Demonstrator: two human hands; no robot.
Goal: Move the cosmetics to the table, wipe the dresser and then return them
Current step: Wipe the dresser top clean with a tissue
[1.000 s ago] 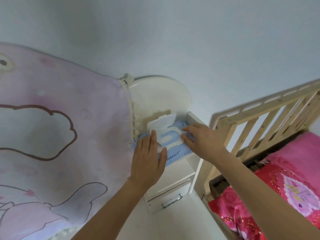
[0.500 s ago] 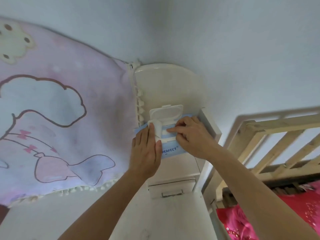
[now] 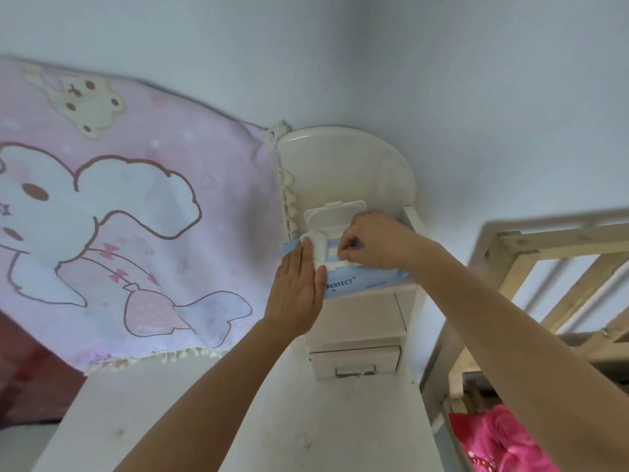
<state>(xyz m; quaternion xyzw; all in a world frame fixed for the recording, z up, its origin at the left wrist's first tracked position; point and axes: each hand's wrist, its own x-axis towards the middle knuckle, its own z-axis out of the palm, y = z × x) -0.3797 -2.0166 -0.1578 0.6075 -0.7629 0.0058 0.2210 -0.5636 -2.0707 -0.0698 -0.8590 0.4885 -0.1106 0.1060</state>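
A: Where is the left hand?

B: Its fingers lie straight and together. They press flat on the left end of the wipes pack. The pack lies long side left to right on the small drawer unit, far on the dresser.

A: And the right hand?

B: It is nearer to the opening. Its fingers seem to pinch the white wipe there, so I think it pulls next.

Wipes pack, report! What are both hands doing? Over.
Left hand flat, pressing wipes pack on dresser. Right hand pinching wipe at the opening, lid flipped up. Nothing blocking. Over.
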